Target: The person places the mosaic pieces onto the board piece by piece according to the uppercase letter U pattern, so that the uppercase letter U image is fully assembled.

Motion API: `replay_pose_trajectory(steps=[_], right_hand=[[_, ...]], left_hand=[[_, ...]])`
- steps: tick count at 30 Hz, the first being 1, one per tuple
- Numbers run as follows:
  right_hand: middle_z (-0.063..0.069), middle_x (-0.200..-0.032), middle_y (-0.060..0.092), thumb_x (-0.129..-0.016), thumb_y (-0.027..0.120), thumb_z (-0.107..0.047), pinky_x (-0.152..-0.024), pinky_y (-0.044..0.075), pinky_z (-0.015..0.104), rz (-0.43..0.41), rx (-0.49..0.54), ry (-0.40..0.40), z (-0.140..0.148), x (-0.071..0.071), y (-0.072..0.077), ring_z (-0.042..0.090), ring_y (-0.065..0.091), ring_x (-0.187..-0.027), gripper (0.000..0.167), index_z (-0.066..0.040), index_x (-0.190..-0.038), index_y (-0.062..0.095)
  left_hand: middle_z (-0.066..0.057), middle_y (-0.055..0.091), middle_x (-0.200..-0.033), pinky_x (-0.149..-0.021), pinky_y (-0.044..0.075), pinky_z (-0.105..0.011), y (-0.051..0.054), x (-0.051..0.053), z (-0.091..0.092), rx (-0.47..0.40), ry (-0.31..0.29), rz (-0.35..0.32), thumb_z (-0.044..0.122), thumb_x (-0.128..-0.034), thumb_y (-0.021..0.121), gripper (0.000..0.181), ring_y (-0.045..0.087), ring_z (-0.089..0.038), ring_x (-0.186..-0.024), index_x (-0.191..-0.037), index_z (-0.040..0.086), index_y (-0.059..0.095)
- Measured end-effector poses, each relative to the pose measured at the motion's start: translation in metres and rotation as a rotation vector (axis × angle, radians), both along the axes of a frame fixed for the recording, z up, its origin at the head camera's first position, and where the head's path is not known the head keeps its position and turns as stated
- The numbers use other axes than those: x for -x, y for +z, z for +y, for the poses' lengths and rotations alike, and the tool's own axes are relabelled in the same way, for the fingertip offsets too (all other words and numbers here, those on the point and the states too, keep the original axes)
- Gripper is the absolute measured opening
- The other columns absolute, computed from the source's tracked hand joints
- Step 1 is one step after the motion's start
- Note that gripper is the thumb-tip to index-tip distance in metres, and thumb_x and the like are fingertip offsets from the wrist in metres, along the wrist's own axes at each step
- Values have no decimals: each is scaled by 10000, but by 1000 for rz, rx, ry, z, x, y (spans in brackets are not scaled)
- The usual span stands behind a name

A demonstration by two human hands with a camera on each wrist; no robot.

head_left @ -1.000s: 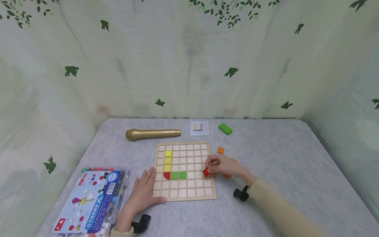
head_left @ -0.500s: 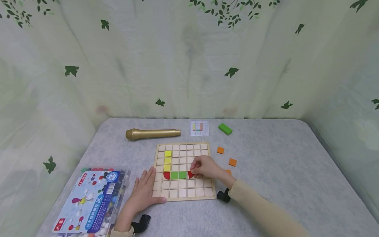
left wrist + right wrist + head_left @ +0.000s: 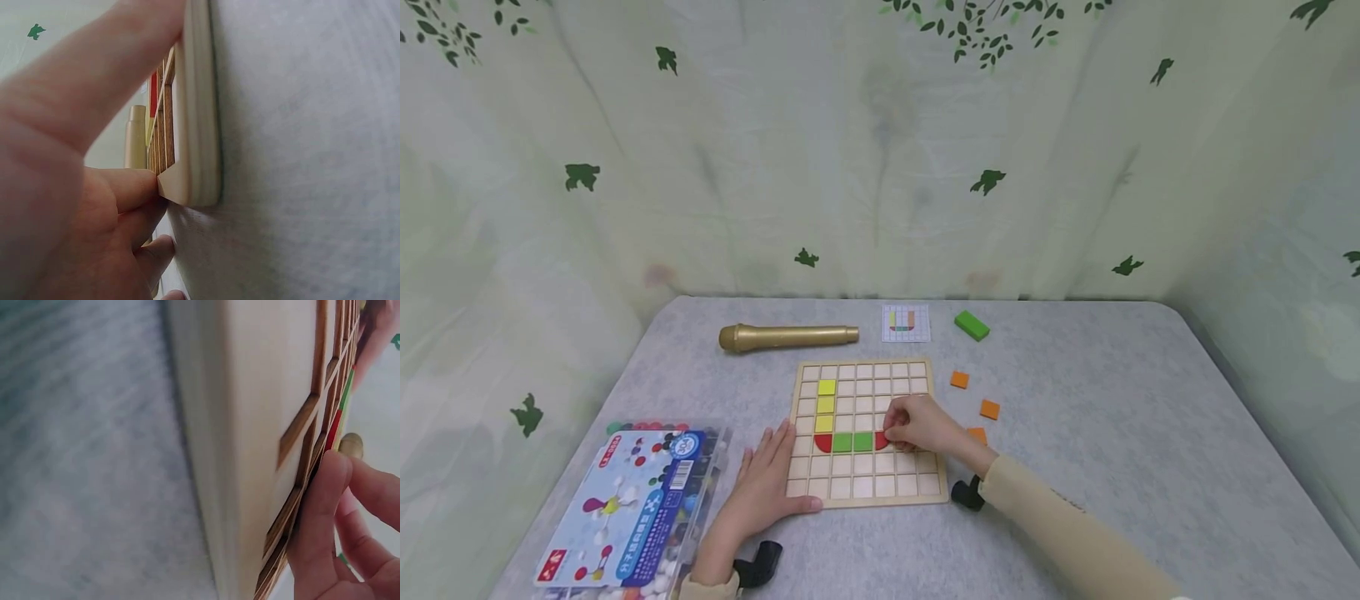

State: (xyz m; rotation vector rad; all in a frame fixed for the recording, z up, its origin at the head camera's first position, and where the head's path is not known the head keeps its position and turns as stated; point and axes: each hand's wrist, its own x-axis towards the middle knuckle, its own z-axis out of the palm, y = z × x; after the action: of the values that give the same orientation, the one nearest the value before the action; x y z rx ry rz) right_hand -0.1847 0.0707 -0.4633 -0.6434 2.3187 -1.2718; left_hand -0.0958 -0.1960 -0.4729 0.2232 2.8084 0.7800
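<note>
A wooden grid board (image 3: 883,492) lies flat on the table. One column holds yellow square tiles (image 3: 826,405); below them a red rounded tile (image 3: 823,443) and two green tiles (image 3: 853,442) form a row. At that row's right end my right hand (image 3: 925,427) pinches a second red tile (image 3: 881,439) between thumb and index finger, in a cell beside the green. In the right wrist view its fingertips touch this red tile (image 3: 333,430), partly covering it. My left hand (image 3: 767,479) rests against the board's lower left corner, fingers along the left edge, thumb at the front edge.
Several orange tiles (image 3: 990,409) lie right of the board. Behind it are a gold microphone-shaped object (image 3: 790,337), a small pattern card (image 3: 906,323) and a green block (image 3: 972,326). A clear case with a blue printed cover (image 3: 625,508) stands at the left.
My right hand has moved left over the board with the red tile. The tile, tilted before, now sits in line with the green ones. My left hand stays put.
</note>
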Motion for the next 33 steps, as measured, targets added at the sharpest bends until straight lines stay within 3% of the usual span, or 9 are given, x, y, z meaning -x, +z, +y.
replay_pose_trajectory(steps=[5,7,12,18,25,33], right_hand=[[63,-727,615,-894,644,-41,-560,525,270,-58,85,22,10,2,-1,158,588,-606,30,-11,-895,646],[91,-780,619,-903,628,-35,-615,538,331,-87,129,15,17,1,8,230,603,-656,85,29,-955,647],[103,-902,621,-914,630,-61,-762,530,377,-135,244,-4,43,8,12,287,606,-816,207,79,-1067,623],[117,-1027,631,-911,654,-114,-825,521,324,-163,321,-48,84,16,1,197,591,-915,297,90,-1117,590],[203,-1058,623,-903,660,-94,-782,529,306,-139,274,-109,120,11,-2,233,594,-905,266,78,-1093,591],[155,-983,632,-866,651,-2,-709,490,293,-85,141,-143,136,5,-1,237,561,-852,194,60,-1046,613]], left_hand=[[-219,97,-1565,-1073,10,-656,-1,0,0,-5,-2,4,588,-667,778,1225,45,-447,-1411,-1490,-74,157],[-220,99,-1565,-1072,10,-657,0,0,0,-5,-4,5,583,-668,780,1222,46,-448,-1411,-1489,-75,159],[-222,102,-1564,-1072,12,-658,0,0,1,1,-5,3,586,-667,779,1223,49,-451,-1409,-1488,-78,161],[-225,98,-1564,-1070,11,-659,1,0,0,0,-4,4,592,-668,775,1225,41,-453,-1409,-1487,-81,161],[-227,101,-1563,-1069,11,-662,1,-1,0,-6,-2,3,583,-667,780,1223,42,-454,-1409,-1486,-83,162],[-226,95,-1564,-1071,2,-657,3,-1,1,0,1,-10,583,-671,778,1223,34,-449,-1411,-1487,-83,156]])
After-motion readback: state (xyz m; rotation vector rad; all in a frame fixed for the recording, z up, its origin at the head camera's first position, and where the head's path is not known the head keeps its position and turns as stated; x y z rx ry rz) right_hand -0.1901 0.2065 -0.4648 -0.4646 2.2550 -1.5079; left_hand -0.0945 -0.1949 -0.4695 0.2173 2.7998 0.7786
